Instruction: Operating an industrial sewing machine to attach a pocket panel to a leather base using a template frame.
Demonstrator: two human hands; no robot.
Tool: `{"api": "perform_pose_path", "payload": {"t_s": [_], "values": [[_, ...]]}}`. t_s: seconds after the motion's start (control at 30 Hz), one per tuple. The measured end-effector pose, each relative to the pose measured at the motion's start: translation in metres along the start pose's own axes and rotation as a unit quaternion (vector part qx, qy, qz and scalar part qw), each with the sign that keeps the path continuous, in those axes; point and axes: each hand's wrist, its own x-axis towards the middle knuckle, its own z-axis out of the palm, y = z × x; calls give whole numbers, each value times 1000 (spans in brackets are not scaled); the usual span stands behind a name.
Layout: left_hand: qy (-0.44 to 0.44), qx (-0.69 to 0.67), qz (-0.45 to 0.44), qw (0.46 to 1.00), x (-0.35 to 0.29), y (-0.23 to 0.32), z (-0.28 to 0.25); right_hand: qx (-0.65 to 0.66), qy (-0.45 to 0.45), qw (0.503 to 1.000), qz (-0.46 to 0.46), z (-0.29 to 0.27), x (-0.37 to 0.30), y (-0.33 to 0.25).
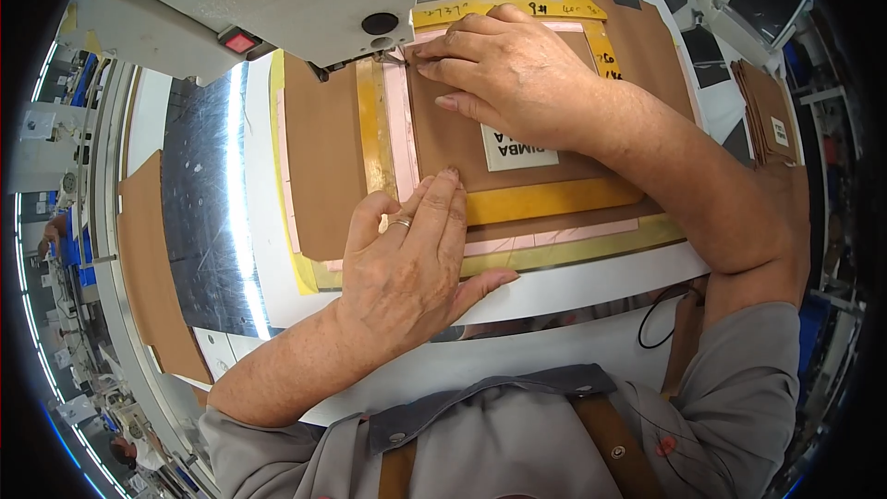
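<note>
My right hand (517,74) lies with its fingers stretched out on a brown flat panel (448,143), its fingertips close to the needle area (395,57) of a sewing machine (277,9). My left hand (407,259) is open too, fingers extended and resting at the panel's near left corner, thumb apart. A yellow template frame (554,201) with handwritten marks surrounds the panel. Pink strips (404,143) show along the inside of the frame. Partly under my right hand is a white printed label (522,152). Neither hand visibly grips anything.
The machine head overhangs the upper left. A shiny metal plate (208,194) and a loose brown piece (148,259) lie to the left. More brown pieces (769,115) hang at the right, and a black cable (651,319) loops near the table's front edge.
</note>
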Motion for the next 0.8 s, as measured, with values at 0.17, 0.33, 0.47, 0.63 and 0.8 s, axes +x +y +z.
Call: {"api": "perform_pose_path", "payload": {"t_s": [0.17, 0.33, 0.47, 0.63, 0.8], "values": [[-17, 14, 15, 1000, -2, 3, -7, 14, -9, 1000, 4, -1, -4, -6], [-6, 4, 33, 999, -2, 3, -10, 18, -11, 1000, 3, -2, -6, -12], [4, -66, 51, 997, 10, -10, -12, 19, -10, 1000, 4, -2, -7, -14], [60, -91, 41, 993, 38, -36, 6, 13, -14, 1000, 3, -2, -11, -13], [77, -126, 5, 989, 50, -57, 23, 12, -6, 1000, 4, -1, -12, -13]]}}
